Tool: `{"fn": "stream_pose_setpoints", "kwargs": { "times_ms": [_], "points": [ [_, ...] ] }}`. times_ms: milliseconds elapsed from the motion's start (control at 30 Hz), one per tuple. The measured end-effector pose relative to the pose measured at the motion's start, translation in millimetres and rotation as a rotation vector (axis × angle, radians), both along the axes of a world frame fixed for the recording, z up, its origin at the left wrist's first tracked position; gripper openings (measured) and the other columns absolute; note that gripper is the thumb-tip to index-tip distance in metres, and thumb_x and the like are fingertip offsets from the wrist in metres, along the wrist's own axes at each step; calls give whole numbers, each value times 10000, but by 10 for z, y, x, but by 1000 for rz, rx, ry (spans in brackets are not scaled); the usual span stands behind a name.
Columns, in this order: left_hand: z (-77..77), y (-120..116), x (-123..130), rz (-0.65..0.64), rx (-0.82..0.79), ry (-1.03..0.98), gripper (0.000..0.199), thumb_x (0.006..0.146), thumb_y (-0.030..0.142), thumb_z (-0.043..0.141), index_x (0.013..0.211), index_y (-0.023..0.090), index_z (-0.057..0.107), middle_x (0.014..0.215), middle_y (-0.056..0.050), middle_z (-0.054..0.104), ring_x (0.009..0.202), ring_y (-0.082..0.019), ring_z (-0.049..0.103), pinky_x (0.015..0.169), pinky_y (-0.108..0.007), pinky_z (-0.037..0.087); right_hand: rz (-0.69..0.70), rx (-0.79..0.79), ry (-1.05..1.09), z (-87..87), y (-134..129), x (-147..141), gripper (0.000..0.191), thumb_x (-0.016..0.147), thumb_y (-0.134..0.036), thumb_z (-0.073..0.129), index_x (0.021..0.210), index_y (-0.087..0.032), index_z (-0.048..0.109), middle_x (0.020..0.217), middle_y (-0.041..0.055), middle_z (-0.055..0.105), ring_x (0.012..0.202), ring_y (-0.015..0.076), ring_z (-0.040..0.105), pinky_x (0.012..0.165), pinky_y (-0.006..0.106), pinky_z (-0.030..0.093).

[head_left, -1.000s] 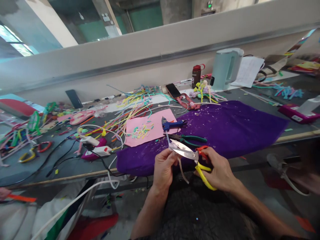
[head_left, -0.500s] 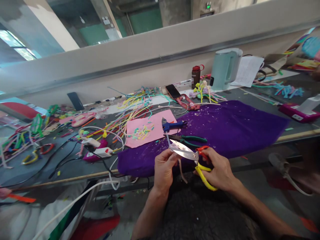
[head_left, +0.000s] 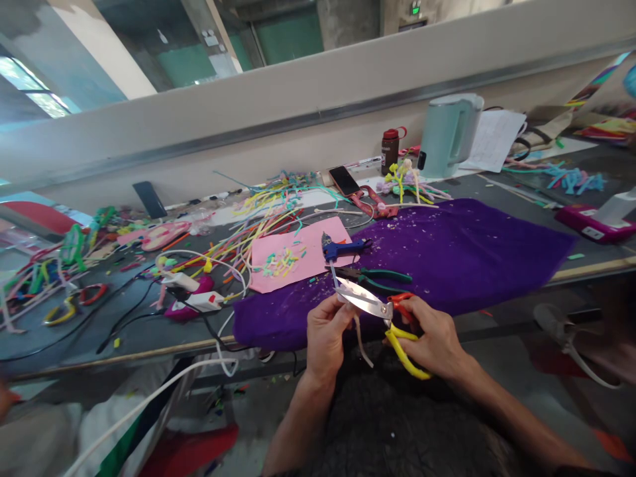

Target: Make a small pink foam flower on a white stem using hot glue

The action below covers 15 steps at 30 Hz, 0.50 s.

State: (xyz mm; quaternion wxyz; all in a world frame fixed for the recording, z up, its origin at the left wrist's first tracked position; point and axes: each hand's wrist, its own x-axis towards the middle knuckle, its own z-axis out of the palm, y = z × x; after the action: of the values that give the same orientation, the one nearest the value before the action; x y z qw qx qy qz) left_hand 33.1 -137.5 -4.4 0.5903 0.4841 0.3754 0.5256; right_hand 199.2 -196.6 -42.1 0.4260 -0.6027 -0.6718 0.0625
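Before the purple cloth's (head_left: 462, 245) near edge, the left hand (head_left: 325, 334) and scissors (head_left: 372, 305) hide a pale strip's (head_left: 364, 344) upper end, while right of the cloth a magenta holder (head_left: 593, 225) is cut off, and beyond it a white sheet's (head_left: 497, 136) markings are too small to read.

Left hand (head_left: 326, 331) pinching, right hand (head_left: 437, 336) curled, just apart
Left forearm (head_left: 297, 414) slopes up from near; right forearm (head_left: 504, 405) slants in from near right.
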Motion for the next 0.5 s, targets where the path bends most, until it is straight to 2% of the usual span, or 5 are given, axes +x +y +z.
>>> {"fn": "stream_pose_setpoints", "kwargs": {
  "times_ms": [267,500],
  "points": [
    [-6,-2,-17,-24,-10,-10,114,678,262,674,697,150,682,556,23,565,484,-61,388,482,-196,298,-1,-25,-15,-44,-13,5,397,641,-340,656,983,-167,549,739,9,588,593,128,534,550,233,406],
    [1,-8,-31,-31,-27,-1,146,678,278,675,713,136,685,558,6,560,487,-71,392,480,-201,307,55,-79,46,-59,-22,9,430,639,-342,670,1012,-171,542,732,2,573,564,114,506,521,221,404]
  ]
}}
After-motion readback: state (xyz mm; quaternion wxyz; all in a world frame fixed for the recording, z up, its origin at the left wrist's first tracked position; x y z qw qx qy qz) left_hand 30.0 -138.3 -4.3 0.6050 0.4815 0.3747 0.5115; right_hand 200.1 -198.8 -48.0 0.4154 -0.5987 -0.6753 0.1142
